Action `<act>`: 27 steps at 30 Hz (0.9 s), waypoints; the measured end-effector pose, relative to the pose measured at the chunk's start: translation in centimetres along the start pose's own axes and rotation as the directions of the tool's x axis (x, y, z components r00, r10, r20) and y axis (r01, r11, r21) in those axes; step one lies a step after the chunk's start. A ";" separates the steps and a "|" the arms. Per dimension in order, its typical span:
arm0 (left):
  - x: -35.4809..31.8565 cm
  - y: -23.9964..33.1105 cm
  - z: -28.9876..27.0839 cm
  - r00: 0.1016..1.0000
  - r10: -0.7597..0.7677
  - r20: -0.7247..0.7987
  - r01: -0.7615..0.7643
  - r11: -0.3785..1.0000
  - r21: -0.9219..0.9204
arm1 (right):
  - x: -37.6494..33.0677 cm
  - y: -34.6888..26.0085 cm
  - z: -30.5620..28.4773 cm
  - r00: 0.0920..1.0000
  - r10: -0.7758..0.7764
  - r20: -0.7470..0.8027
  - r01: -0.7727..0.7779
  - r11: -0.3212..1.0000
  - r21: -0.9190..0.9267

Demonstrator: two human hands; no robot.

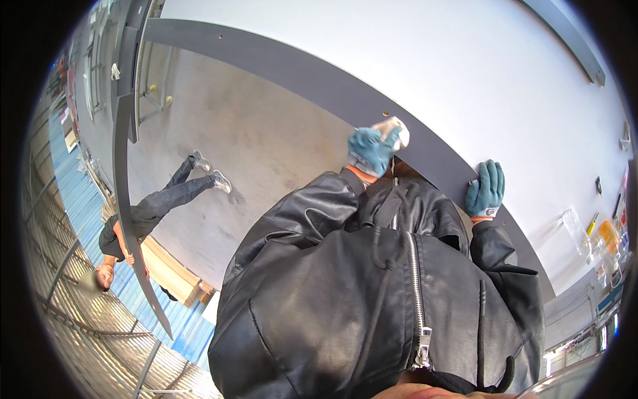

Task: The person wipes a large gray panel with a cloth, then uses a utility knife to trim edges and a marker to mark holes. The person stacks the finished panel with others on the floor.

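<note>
A crumpled white cloth [392,130] is seen pressed against the dark grey edge band [319,83] of a large white panel [465,73]. The band is curved by the lens and bears small drilled holes.

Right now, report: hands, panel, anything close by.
Left hand grips a white rag on the grey panel edge. Right hand flat on the edge. Another person stands apart.

Black leather zip jacket [372,286]; teal knit gloves with orange cuffs on both grips.
</note>
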State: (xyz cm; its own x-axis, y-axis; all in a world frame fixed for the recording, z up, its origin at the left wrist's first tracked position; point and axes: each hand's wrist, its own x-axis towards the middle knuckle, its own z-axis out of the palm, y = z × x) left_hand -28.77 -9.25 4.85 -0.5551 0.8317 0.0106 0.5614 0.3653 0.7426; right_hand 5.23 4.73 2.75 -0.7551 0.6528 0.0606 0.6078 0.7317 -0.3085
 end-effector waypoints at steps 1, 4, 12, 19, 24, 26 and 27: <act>0.6 -0.1 -1.1 0.971 -0.219 0.099 0.234 0.956 -0.179 | -0.1 -0.1 -0.1 1.000 0.008 0.012 -0.008 1.000 0.004; 2.0 -8.5 -3.2 0.980 0.041 -0.196 0.027 0.944 0.330 | 0.6 -0.7 -0.3 1.000 0.001 0.016 -0.001 1.000 0.001; 16.5 -25.8 -21.1 0.647 -0.469 -0.601 0.649 0.752 0.111 | 1.4 -1.3 -0.3 1.000 -0.030 -0.001 0.030 0.999 0.025; 10.0 -5.3 -7.9 0.901 -0.381 -0.208 0.269 0.866 -0.421 | 2.5 -2.4 0.3 0.998 -0.011 -0.062 0.007 0.998 -0.058; 5.9 -4.8 -3.0 0.967 0.253 0.044 -0.253 0.911 0.325 | 15.6 -17.3 2.3 0.988 -0.059 -0.144 0.095 0.962 0.256; 7.3 -7.5 -3.4 0.968 0.250 0.026 -0.232 0.851 0.470 | 17.6 -19.7 5.3 0.991 0.038 -0.125 0.010 0.932 0.363; 9.3 -7.8 -5.6 0.997 0.078 0.006 -0.075 0.933 0.351 | 17.6 -20.3 6.5 0.991 0.087 -0.099 -0.066 0.979 0.193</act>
State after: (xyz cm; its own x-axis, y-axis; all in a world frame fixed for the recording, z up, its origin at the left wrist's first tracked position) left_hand -41.77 -6.77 2.89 -0.5060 0.8601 0.0642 0.7809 0.4253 0.4575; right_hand -22.03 0.08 3.93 -0.6716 0.7299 0.1268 0.5978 0.6351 -0.4892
